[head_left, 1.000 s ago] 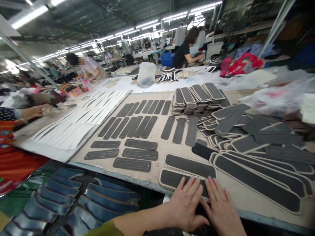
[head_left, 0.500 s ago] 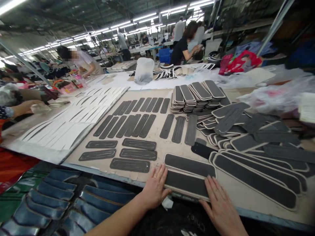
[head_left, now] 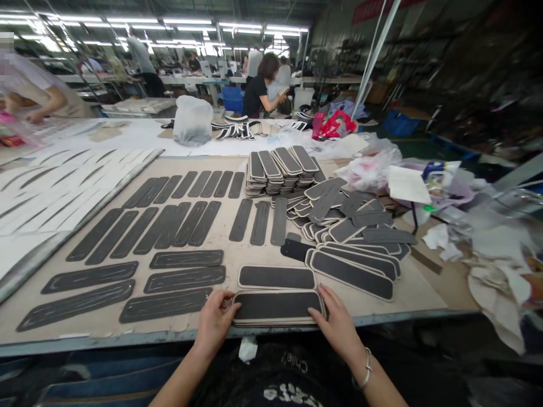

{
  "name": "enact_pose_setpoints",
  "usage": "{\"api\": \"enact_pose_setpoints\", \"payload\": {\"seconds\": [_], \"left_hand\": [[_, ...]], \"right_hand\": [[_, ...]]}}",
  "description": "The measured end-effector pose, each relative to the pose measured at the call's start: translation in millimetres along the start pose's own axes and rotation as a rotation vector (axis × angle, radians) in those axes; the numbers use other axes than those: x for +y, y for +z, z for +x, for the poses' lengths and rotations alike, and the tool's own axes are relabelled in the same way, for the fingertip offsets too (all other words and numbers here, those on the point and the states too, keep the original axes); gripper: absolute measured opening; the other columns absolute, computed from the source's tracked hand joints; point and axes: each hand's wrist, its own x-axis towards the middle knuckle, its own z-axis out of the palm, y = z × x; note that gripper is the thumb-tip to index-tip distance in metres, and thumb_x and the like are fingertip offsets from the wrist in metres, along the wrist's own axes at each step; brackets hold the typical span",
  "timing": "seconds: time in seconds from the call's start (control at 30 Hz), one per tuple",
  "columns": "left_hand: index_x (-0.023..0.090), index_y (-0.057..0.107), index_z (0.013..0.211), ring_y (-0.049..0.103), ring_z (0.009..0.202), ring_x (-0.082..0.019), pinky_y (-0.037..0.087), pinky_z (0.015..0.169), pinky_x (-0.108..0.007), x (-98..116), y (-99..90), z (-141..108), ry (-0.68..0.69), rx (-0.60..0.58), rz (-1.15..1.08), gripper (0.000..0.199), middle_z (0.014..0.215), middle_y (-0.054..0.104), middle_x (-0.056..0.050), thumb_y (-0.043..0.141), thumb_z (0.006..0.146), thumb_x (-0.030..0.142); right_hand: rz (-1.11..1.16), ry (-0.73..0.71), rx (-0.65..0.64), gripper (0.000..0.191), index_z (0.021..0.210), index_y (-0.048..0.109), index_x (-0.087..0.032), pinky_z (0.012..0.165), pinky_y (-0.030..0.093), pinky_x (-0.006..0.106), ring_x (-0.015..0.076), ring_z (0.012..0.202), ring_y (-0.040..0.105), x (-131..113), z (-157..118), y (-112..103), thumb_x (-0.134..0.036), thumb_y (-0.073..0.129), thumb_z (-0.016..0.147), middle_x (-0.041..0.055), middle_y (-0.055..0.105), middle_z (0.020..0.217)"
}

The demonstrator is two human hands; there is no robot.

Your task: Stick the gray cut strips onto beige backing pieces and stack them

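A short stack of long dark panels with pale borders (head_left: pixel 278 306) lies at the table's front edge. My left hand (head_left: pixel 215 319) grips its left end, thumb on top. At the right end, my right hand (head_left: pixel 336 319) grips the same stack, thumb over the top panel. Just behind it lies another bordered panel (head_left: pixel 276 277). Plain dark strips (head_left: pixel 172 304) with shiny lines on them are laid out in rows to the left. Fanned bordered panels (head_left: pixel 352 273) overlap on the right.
Tall piles of bordered panels (head_left: pixel 280 167) stand farther back. White cut sheets (head_left: pixel 55 186) cover the left side. A plastic bag (head_left: pixel 193 121), crumpled plastic and cloth scraps (head_left: pixel 498 294) lie around. People work in the background.
The view has turned right and levelled. My hands, which lay flatter with fingers spread at the stack's ends, now close on it with thumbs on top.
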Motion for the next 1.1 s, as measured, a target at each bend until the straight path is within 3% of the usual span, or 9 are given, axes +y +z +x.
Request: {"api": "enact_pose_setpoints", "payload": {"seconds": [0.2, 0.3, 0.43, 0.53, 0.63, 0.77, 0.93, 1.1], "left_hand": [[0.018, 0.058, 0.076, 0.052, 0.060, -0.012, 0.042, 0.058, -0.022, 11.4, 2.8, -11.2, -0.180, 0.045, -0.426, 0.021, 0.066, 0.058, 0.002, 0.064, 0.068, 0.036], [0.016, 0.057, 0.075, 0.052, 0.059, -0.010, 0.041, 0.056, -0.019, 22.0, 1.9, -10.1, -0.299, 0.056, -0.682, 0.024, 0.063, 0.057, 0.003, 0.069, 0.063, 0.033], [0.015, 0.057, 0.074, 0.051, 0.053, -0.007, 0.039, 0.052, -0.017, 38.9, 1.6, -3.4, -0.440, -0.013, -0.988, 0.027, 0.058, 0.056, 0.004, 0.073, 0.059, 0.031], [0.014, 0.059, 0.082, 0.054, 0.052, -0.008, 0.041, 0.050, -0.017, 48.9, 1.9, -1.0, -0.530, -0.133, -1.133, 0.032, 0.063, 0.061, 0.002, 0.073, 0.060, 0.033], [0.013, 0.060, 0.096, 0.061, 0.062, -0.013, 0.046, 0.056, -0.021, 59.2, 1.0, -3.7, -0.570, -0.275, -1.199, 0.041, 0.076, 0.066, -0.004, 0.069, 0.066, 0.039], [0.014, 0.057, 0.108, 0.064, 0.078, -0.019, 0.050, 0.069, -0.029, 70.5, 2.6, -9.9, -0.488, -0.435, -1.183, 0.048, 0.089, 0.068, -0.007, 0.069, 0.066, 0.035], [0.014, 0.059, 0.106, 0.064, 0.080, -0.020, 0.052, 0.069, -0.031, 70.4, 11.4, -11.1, -0.541, -0.438, -1.077, 0.041, 0.089, 0.069, -0.006, 0.062, 0.073, 0.038], [0.014, 0.062, 0.101, 0.064, 0.085, -0.022, 0.053, 0.072, -0.033, 74.7, 13.6, -8.3, -0.577, -0.539, -1.171, 0.036, 0.091, 0.068, -0.007, 0.064, 0.073, 0.036]], "right_hand": [[0.111, 0.009, 0.091, 0.049, 0.123, 0.047, -0.019, 0.100, 0.036, 0.043, 0.0235, 0.116, 0.044, -2.4, -1.2, -5.2, -0.040, 0.051, 0.079, 0.0098, 0.052, 0.122], [0.238, 0.118, 0.141, 0.050, 0.121, 0.049, -0.020, 0.096, 0.040, 0.040, 0.0221, 0.105, 0.053, -5.1, -2.7, -16.5, -0.044, 0.053, 0.077, 0.0073, 0.058, 0.113], [0.498, 0.387, 0.008, 0.049, 0.110, 0.058, -0.020, 0.080, 0.049, 0.028, 0.0198, 0.087, 0.061, -3.1, -3.8, -33.4, -0.050, 0.058, 0.071, 0.0028, 0.066, 0.095], [0.585, 0.470, -0.075, 0.039, 0.092, 0.063, -0.021, 0.066, 0.050, 0.023, 0.0181, 0.075, 0.061, 1.2, -5.8, -42.6, -0.049, 0.064, 0.065, 0.0005, 0.067, 0.085], [0.698, 0.534, -0.045, 0.038, 0.090, 0.062, -0.021, 0.059, 0.048, 0.023, 0.0178, 0.071, 0.059, 2.4, -10.0, -48.3, -0.047, 0.066, 0.063, 0.0008, 0.066, 0.082], [0.805, 0.557, -0.046, 0.034, 0.088, 0.060, -0.020, 0.060, 0.047, 0.026, 0.0185, 0.071, 0.058, -3.7, -13.5, -55.8, -0.046, 0.065, 0.066, 0.0023, 0.066, 0.080], [0.792, 0.479, 0.001, 0.028, 0.078, 0.059, -0.018, 0.062, 0.044, 0.027, 0.0170, 0.067, 0.057, -11.9, -12.5, -65.2, -0.044, 0.063, 0.069, 0.0010, 0.063, 0.070], [0.872, 0.478, 0.041, 0.026, 0.076, 0.058, -0.017, 0.059, 0.042, 0.024, 0.0140, 0.063, 0.054, -3.8, -16.6, -69.8, -0.042, 0.064, 0.071, -0.0016, 0.060, 0.066]]}}
